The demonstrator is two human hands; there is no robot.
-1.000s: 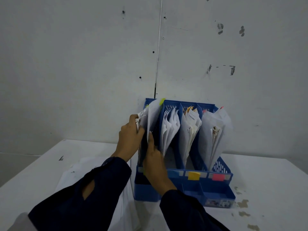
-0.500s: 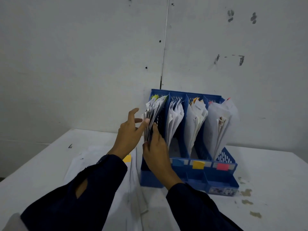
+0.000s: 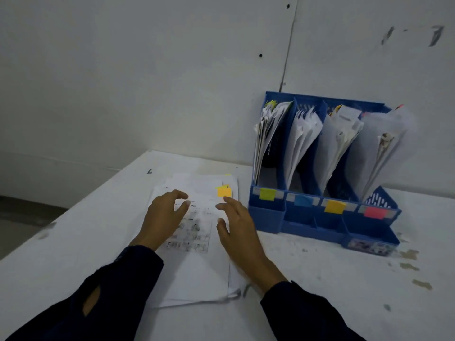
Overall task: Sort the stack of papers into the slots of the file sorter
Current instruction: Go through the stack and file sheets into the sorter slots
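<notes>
- The worktop (image 3: 320,279) carries everything, its far edge against the wall.
- The file sorter (image 3: 317,227) stands far right, its slots colour-tagged, probably to guide sorting.
- The stack of papers (image 3: 197,271) lies flat, near left, directly under both hands.
- The left hand (image 3: 163,219) and right hand (image 3: 237,228) hover released, grasping nothing, likely ready to lift the orange-tabbed top sheet.

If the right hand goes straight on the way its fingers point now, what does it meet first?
Most likely the orange sticky tab on the top sheet of the paper stack. The right hand points up and slightly left, just short of it. Its height above the paper is unclear.
</notes>
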